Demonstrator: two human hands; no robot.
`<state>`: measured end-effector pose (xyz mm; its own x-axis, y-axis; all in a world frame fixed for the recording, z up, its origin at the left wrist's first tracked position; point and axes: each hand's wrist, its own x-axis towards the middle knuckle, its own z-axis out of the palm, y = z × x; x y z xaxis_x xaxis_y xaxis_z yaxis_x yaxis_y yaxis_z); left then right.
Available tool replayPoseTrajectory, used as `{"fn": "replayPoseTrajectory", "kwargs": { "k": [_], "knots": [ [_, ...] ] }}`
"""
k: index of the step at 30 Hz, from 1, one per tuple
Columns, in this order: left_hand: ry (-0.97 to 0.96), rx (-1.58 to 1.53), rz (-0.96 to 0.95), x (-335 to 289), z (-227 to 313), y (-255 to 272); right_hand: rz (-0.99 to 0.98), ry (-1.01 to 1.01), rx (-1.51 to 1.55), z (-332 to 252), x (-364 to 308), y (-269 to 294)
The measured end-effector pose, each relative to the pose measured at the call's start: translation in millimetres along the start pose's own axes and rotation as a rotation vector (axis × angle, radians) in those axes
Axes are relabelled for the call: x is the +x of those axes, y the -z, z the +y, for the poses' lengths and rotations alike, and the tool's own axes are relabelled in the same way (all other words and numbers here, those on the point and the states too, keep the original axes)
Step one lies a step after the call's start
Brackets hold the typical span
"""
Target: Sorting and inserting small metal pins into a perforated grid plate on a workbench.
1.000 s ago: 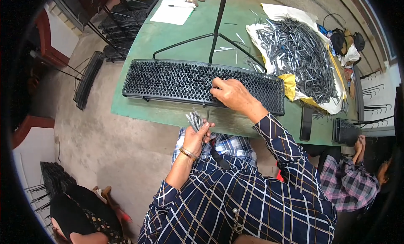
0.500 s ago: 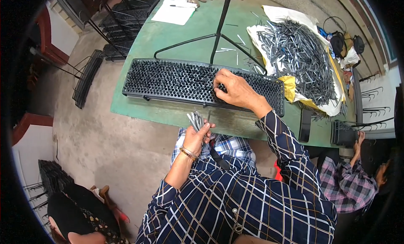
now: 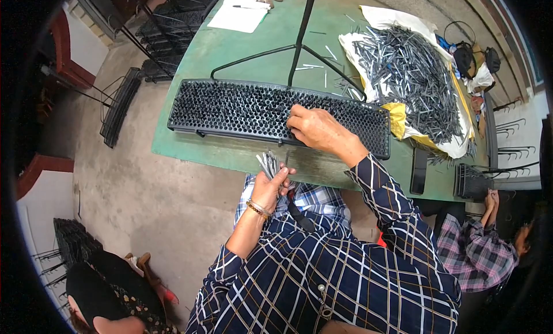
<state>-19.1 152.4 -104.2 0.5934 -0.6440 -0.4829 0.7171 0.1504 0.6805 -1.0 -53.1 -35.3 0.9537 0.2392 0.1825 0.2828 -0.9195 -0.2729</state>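
1. Two bare hands, one pair; left hand (image 3: 269, 189) at the near edge of the green table (image 3: 247, 48), right hand (image 3: 319, 128) over the long black tray (image 3: 230, 109), right of its middle.

2. One change, slight: against half a second ago, the right hand sits a little lower and further left, its fingers drawn closer together; the left hand shows no clear shift; judged from this, the work stays on the same stretch of the tray.

3. One bundle of thin grey strips (image 3: 267, 163), grasped in the left hand; thumb and fingers close around its lower part, the upper ends fanning out toward the tray, apart from it.

4. One set of right-hand fingers, curled and bunched at the tray's close-packed dark upright pieces; the tips seem to reach among them (whether they pinch a strip, or touch anything, cannot be told; the hand hides it).

5. One tray, lying lengthwise across the table; directly beneath the right fingers, beyond the left hand and its bundle; a black rod frame (image 3: 303, 23) rises behind it.

6. One large heap of similar strips (image 3: 412, 74), on a white sack (image 3: 391, 16) to the right; well apart from both hands.
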Motion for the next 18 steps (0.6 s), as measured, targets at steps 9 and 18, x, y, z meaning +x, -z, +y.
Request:
{"fn": "replayPoseTrajectory", "kwargs": {
  "k": [9,18],
  "knots": [
    [-0.092,-0.045,0.001,0,3,-5,-0.074,-0.464,1.136,-35,-28,-14],
    [-0.109,0.042,0.071,2,-2,-3,0.093,-0.25,0.843,-30,-41,-22]
  ]
}}
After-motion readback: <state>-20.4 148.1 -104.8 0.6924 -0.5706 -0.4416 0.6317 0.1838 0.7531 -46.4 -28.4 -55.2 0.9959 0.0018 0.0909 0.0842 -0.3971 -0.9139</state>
